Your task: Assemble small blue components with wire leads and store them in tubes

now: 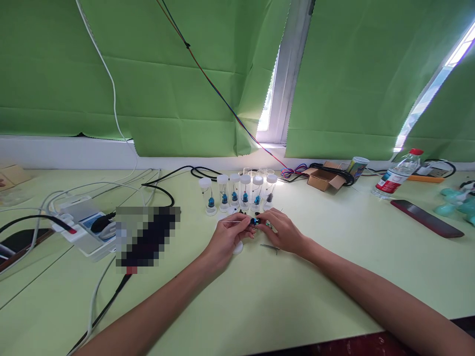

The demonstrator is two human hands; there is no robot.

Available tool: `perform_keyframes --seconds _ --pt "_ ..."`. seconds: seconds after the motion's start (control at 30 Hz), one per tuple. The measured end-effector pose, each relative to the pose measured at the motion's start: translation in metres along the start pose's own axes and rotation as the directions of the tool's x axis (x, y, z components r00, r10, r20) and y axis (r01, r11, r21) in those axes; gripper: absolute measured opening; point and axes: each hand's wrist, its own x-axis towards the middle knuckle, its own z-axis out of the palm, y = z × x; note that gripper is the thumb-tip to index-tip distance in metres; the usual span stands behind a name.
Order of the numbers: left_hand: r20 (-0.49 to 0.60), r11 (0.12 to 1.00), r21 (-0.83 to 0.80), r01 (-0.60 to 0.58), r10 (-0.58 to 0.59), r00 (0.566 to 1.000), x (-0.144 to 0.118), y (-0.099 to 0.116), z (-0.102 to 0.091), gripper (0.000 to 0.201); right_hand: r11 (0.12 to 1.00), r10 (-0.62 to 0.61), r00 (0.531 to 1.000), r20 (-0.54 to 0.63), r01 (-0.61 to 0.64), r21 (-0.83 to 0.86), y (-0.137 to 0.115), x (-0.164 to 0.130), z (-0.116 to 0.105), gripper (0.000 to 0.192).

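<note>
At frame centre, left hand (227,238) and right hand (282,230) pinch a small blue metal part (256,221) together; best held steady, near the clear capped vials (245,193)

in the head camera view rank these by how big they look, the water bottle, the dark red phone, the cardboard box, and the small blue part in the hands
1. dark red phone, longest.
2. water bottle and cardboard box: too alike to rank.
3. small blue part, pinched between left hand and right hand, clearly smallest.
</note>
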Motion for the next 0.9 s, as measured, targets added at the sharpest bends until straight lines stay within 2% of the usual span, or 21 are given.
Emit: perform_keyframes --seconds 0.37,0.5,0.63,0.9 --pt "0.021 1.000 0.023 0.000 -0.001 1.000 0.0007 -0.0037 0.0007 0.023 0.999 0.001 0.998 0.057 0.002 -0.046 0.0032 0.0006 -0.0008 0.029" --pt "0.010 1.000 -0.008 0.000 0.000 1.000 0.0008 -0.0010 0.0010 0.023 0.999 0.034 0.999 0.000 -0.034 -0.011 -0.0005 0.0005 -0.0016 0.012" --pt "0.014 0.999 -0.037 0.010 -0.009 1.000 0.0010 -0.0009 -0.0002 0.022 0.999 0.039 0.999 -0.028 -0.039 0.016 -0.0036 0.0002 -0.0010 0.018" --pt "0.021 0.998 -0.052 0.029 -0.028 0.999 0.0006 -0.0020 -0.0010 0.024 1.000 0.014 1.000 0.000 -0.014 -0.001 0.0000 -0.0012 0.0009 0.009"
